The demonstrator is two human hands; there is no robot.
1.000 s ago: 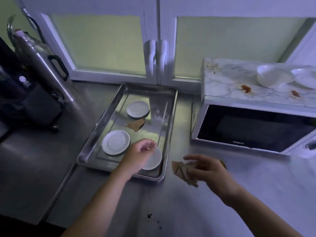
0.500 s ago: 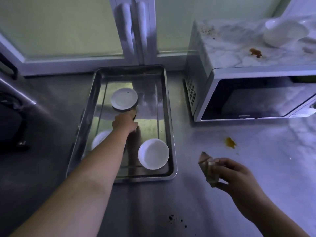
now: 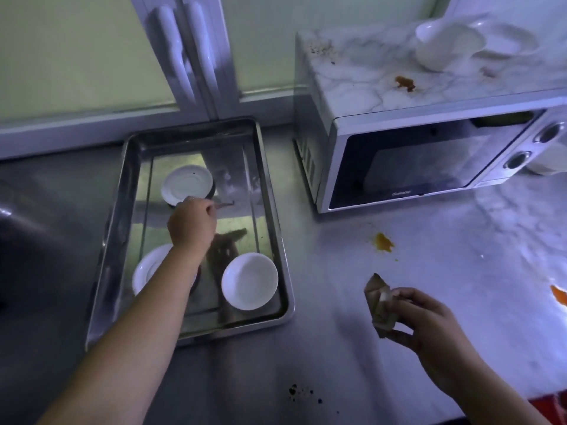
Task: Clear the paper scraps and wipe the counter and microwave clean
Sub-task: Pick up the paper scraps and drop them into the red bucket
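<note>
table (image 3: 306, 348): steel, orange stain (image 3: 383, 242), dark specks (image 3: 302, 393)
microwave (image 3: 368, 87): brown-stained top (marbled)
left hand (image 3: 191, 223): pinches scrap (image 3: 226, 204) over tray (image 3: 274, 216)
right hand (image 3: 429, 326): grips folded paper (image 3: 379, 302)

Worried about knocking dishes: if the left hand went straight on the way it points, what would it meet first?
Probably the far saucer in the tray: the left hand, pinching a brown paper scrap, is right at its near edge. How high the hand is above the saucer is unclear.

Open counter (image 3: 306, 332) strip between tray (image 3: 233, 167) and microwave (image 3: 399, 161); bowl (image 3: 250, 280), two saucers (image 3: 187, 184) crowd tray.
</note>
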